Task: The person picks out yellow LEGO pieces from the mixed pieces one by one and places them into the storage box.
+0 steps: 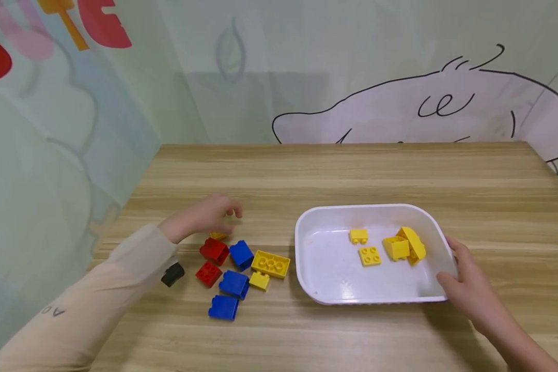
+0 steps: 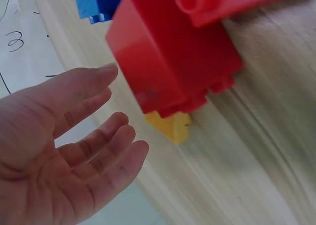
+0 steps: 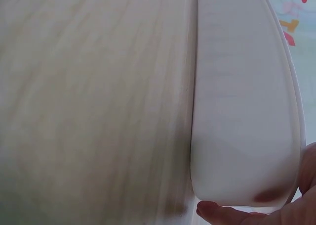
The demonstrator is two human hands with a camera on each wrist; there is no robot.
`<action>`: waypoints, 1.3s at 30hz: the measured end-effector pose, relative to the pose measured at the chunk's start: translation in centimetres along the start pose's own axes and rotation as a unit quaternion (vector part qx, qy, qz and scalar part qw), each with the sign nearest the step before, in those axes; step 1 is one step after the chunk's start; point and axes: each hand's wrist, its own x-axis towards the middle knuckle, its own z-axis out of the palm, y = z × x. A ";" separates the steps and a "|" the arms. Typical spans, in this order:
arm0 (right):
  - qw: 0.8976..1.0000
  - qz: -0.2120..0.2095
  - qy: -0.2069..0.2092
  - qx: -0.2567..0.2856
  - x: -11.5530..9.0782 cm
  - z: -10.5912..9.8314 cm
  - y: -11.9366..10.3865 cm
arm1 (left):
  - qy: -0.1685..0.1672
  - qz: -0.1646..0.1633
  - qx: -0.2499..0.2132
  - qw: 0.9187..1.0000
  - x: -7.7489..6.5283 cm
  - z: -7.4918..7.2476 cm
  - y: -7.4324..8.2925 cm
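Note:
My left hand (image 1: 212,214) hovers over the left part of the table, fingers loosely bent and nothing between them. Just below it, partly hidden by the hand, lies a small yellow block (image 1: 219,235). In the left wrist view a red block (image 2: 173,52) sits right in front of the fingertips, with the yellow block (image 2: 170,127) behind it. At the other side, my right hand (image 1: 467,287) grips the right end of a white plastic tub (image 1: 325,298), thumb over the rim. Inside the tub are several yellow blocks (image 1: 370,256).
Near the left hand lie another red block (image 1: 208,274), several blue blocks (image 1: 234,284), a yellow studded plate (image 1: 270,264) and a small yellow block (image 1: 259,281). A black piece (image 1: 172,274) lies beside the left sleeve. The wooden table (image 1: 353,175) meets a painted wall at the back.

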 end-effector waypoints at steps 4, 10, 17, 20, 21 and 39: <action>1.000 -0.002 -0.002 0.004 0.1 0.0 0.1 | -0.001 -0.013 -0.008 1.000 -0.3 0.3 -0.5; 1.000 0.003 -0.006 0.007 0.1 0.0 0.1 | -0.011 -0.030 -0.025 0.999 -0.7 0.7 -0.9; 1.000 0.005 -0.007 0.008 0.1 0.0 0.1 | -0.009 -0.017 -0.030 0.999 -0.8 1.1 -1.3; 1.000 -0.001 0.000 0.005 0.1 0.0 0.2 | -0.008 -0.012 -0.030 0.999 -0.7 1.3 -1.6; 1.000 -0.004 0.002 0.005 0.2 0.0 0.2 | -0.008 -0.013 -0.031 0.999 -0.6 1.3 -1.7; 1.000 0.003 0.000 0.007 0.1 0.0 0.1 | -0.024 -0.038 -0.061 0.997 -0.3 1.0 -1.6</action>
